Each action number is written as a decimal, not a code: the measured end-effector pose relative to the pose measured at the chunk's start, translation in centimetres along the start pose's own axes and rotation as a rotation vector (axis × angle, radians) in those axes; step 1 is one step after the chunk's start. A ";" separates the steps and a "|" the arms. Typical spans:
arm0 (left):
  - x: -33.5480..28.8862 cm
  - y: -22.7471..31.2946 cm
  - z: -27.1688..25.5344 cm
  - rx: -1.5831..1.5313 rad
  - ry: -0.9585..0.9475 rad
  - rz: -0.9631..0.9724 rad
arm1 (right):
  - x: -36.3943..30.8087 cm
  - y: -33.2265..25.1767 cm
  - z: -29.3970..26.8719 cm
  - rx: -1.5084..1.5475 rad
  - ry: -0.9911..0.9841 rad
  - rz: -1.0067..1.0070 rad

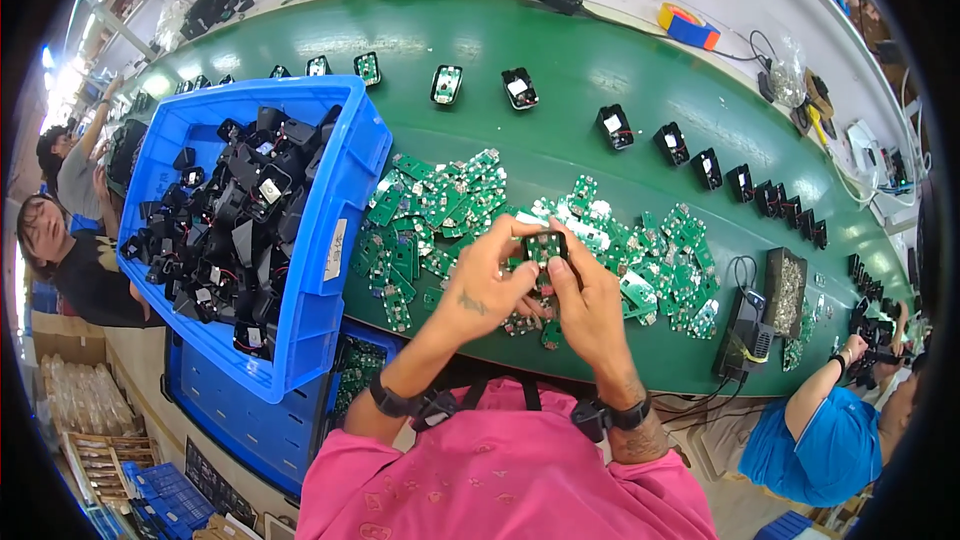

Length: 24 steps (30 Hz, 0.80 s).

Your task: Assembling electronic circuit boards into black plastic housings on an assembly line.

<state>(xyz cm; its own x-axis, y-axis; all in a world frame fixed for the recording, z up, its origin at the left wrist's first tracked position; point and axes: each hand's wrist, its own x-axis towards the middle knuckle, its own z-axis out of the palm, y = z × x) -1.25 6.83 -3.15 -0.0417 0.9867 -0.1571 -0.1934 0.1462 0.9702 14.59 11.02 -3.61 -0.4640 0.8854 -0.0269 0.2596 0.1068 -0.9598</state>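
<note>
Between my two hands is a small black plastic housing with a green circuit board (pixel 542 246) in it, held over the bench. My left hand (pixel 488 278) is closed around its left side, with the thumb near the board. From the right, my right hand (pixel 590 302) grips it, its thumb laid on the board's face. Loose green circuit boards (pixel 455 198) are heaped on the green bench (pixel 420 30) around and beyond my hands. To the left, a blue crate (pixel 345 180) is filled with black housings (pixel 245 230), some with thin red wires.
Black housings (pixel 615 127) stand in a curved row along the bench. A power unit (pixel 745 330) and a dark box of small parts (pixel 785 290) sit at the right. One person in blue (pixel 815 440) works at the right; others are at the far left.
</note>
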 end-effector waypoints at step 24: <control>15.9 5.6 -3.5 0.266 0.008 0.134 | 11.8 -3.6 -8.6 -0.539 0.014 -0.381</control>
<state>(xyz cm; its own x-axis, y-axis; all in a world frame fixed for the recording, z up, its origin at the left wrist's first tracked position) -6.48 23.09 -0.84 -0.0577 0.9980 -0.0251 0.0783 0.0296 0.9965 15.46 24.99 1.90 -0.5969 0.7464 0.2944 0.4685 0.6221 -0.6273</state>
